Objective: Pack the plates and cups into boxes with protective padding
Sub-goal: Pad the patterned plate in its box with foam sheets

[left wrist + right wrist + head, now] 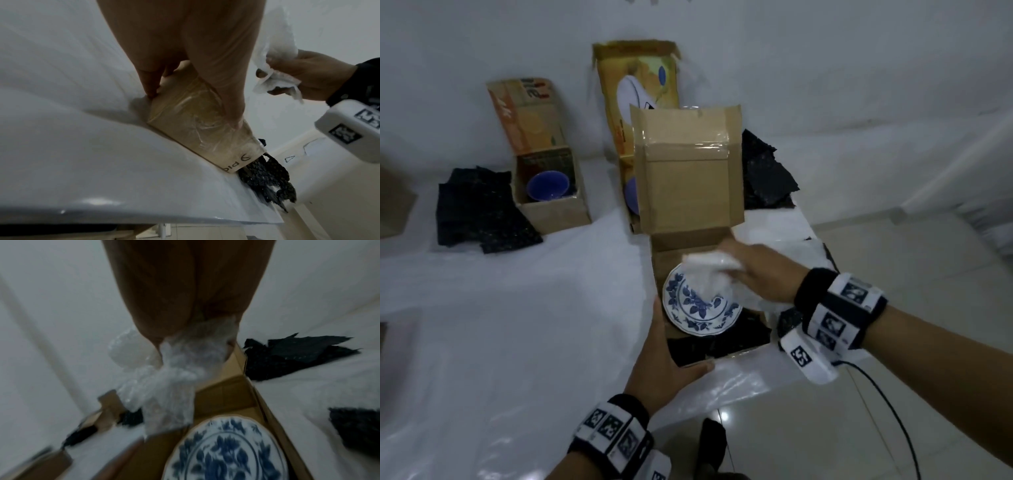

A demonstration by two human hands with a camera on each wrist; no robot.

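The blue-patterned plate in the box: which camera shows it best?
The head view: the plate appears nearly whole, lying in the box on dark padding, its upper part hidden by bubble wrap. The right wrist view shows it close but blurred and cropped. The left wrist view shows none of it.

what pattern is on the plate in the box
Blue flowers and leaves on white plate; clearest in the head view.

The open box (688,246) near the desk's (517,308) front right corner is entered from above; its raised lid (688,171) walls the far side. A plate (700,303) fills the floor, the right hand (756,274) hangs over it, and the left hand (664,363) blocks the near left corner.
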